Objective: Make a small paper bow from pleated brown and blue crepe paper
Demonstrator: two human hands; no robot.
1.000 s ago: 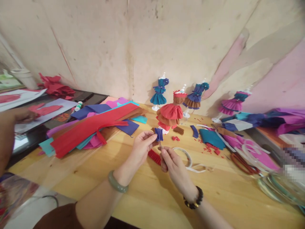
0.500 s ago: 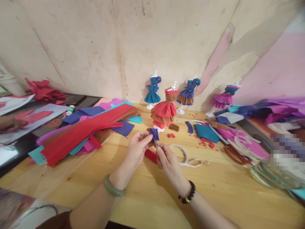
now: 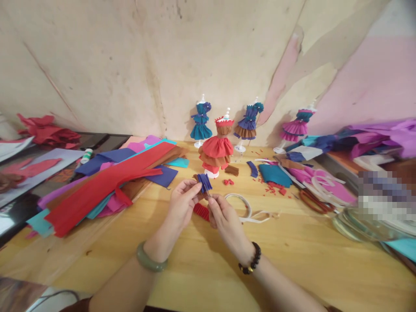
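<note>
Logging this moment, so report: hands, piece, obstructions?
Left hand pinching pleated blue piece. Right hand gripping thin tool at it. Red pleated strip close beneath.

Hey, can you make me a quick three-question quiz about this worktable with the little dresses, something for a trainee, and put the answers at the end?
1. True or false: the left hand holds the pleated blue piece.

2. How many miniature dress forms stand in front of the wall?
A) Two
B) Four
C) Six

3. Fill in the blank: the black bead bracelet is on the person's ____ wrist.

Key: 1. True; 2. B; 3. right
</note>
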